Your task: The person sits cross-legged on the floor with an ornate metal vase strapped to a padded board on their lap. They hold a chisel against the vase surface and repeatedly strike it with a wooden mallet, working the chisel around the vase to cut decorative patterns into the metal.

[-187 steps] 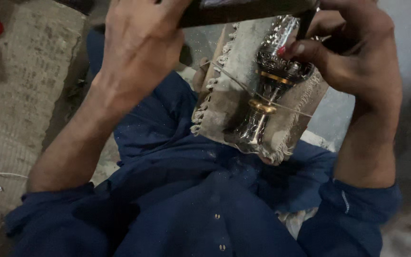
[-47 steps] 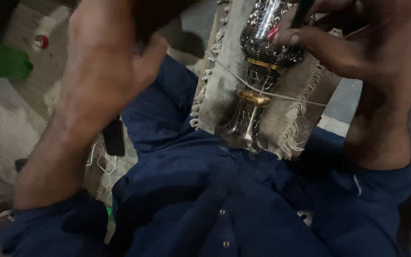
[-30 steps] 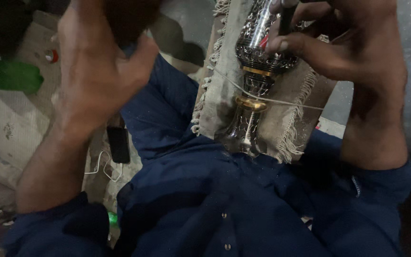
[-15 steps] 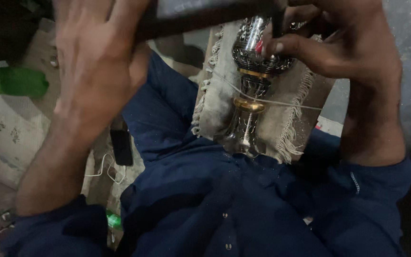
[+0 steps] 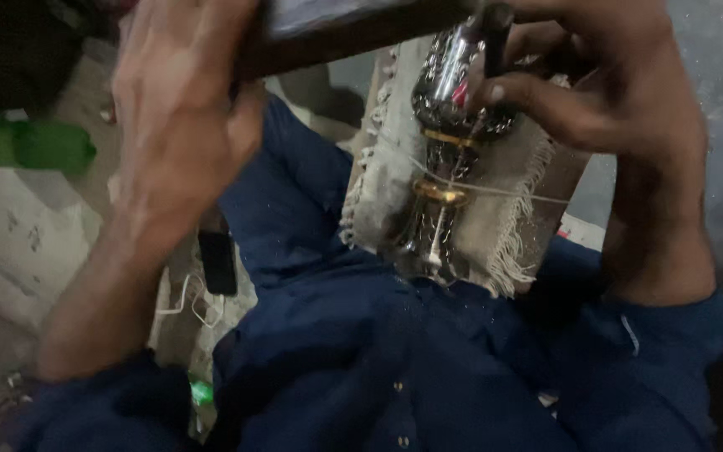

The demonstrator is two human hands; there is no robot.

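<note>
A shiny silver goblet-like metal piece [image 5: 441, 180] with two gold bands lies on a fringed beige cloth pad [image 5: 495, 226] that rests on my lap, tied across with a thin string. My right hand [image 5: 579, 92] holds a small dark tool [image 5: 495, 38] upright against the piece's upper bulb. My left hand [image 5: 182, 109] grips the end of a long dark flat bar [image 5: 353, 29] raised across the top of the view, above the piece.
My dark blue clothing [image 5: 395, 360] fills the lower view. A black phone [image 5: 217, 261] with a white cable lies at my left side on a pale mat. A green object [image 5: 27, 144] sits far left, and a small green light [image 5: 201, 392] shows low down.
My left hand has swung the dark bar back up over the metal piece; a second ago the bar was out of view. My right hand has kept the tool on the piece.
</note>
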